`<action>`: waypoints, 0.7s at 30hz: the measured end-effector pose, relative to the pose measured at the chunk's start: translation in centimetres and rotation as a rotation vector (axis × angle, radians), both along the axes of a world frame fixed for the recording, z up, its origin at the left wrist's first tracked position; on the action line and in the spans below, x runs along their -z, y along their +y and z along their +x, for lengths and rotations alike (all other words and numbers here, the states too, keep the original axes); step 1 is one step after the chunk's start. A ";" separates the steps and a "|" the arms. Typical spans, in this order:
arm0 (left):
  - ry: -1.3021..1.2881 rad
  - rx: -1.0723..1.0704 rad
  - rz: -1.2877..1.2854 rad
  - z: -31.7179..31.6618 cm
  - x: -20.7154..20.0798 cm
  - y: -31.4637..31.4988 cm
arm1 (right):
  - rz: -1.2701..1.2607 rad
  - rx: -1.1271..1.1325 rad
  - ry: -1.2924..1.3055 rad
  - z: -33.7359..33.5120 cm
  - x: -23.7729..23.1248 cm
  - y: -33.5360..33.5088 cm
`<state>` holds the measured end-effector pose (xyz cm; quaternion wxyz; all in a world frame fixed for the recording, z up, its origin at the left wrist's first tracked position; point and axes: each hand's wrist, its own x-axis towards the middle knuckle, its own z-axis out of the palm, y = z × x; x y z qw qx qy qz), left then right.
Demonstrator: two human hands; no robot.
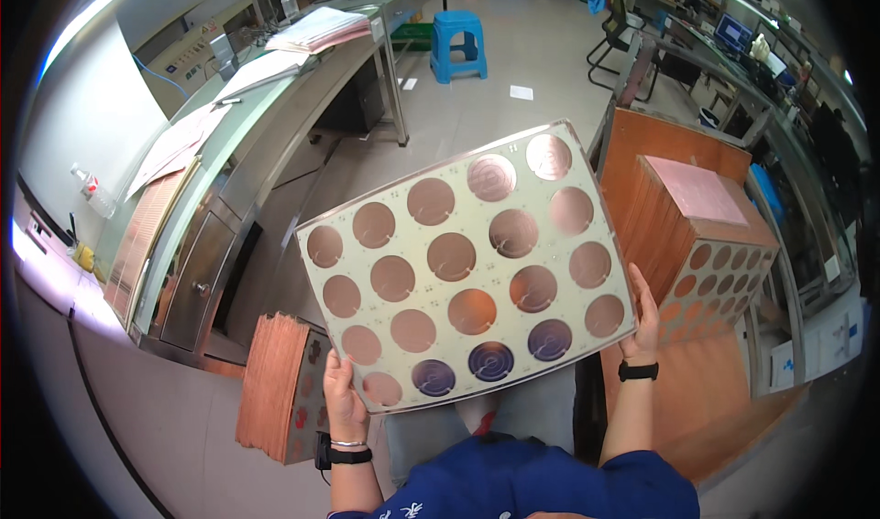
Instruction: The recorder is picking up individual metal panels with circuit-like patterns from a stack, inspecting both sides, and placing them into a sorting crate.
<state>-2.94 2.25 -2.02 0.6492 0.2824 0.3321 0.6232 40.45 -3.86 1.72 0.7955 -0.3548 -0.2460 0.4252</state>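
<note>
A large rectangular circuit board panel [438, 292], pale with rows of round copper discs, is held up tilted in front of me, its right end higher. Two or three discs along the lower edge look dark bluish. My left hand [345, 402] grips its lower left corner, thumb on the face. On the opposite side, my right hand [644, 322] is closed around the lower right edge. Most fingers of both hands are hidden behind the panel. Below it are my lap and blue shirt.
A stack of copper-edged panels [273, 386] stands low at my left. At right, another tall stack [655, 209] with a pinkish top sits on a brown wooden surface [710, 409]. A glass-topped bench [312, 84] bears papers and bottles. Farther off stands a blue stool [458, 47].
</note>
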 end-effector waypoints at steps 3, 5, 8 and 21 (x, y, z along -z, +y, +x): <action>0.106 -0.049 -0.042 -1.7 0.6 0.0 | -0.115 -0.076 -0.251 0.2 -0.4 -0.4; 0.164 -0.040 -0.054 -1.8 0.0 -0.1 | -0.178 -0.147 -0.445 0.6 -0.2 0.0; 0.200 -0.066 -0.068 -2.0 0.1 0.2 | -0.232 -0.163 -0.411 0.1 0.0 0.3; 0.221 -0.004 -0.098 -1.8 -1.8 -0.4 | -0.402 -0.128 -0.503 -0.3 2.8 0.3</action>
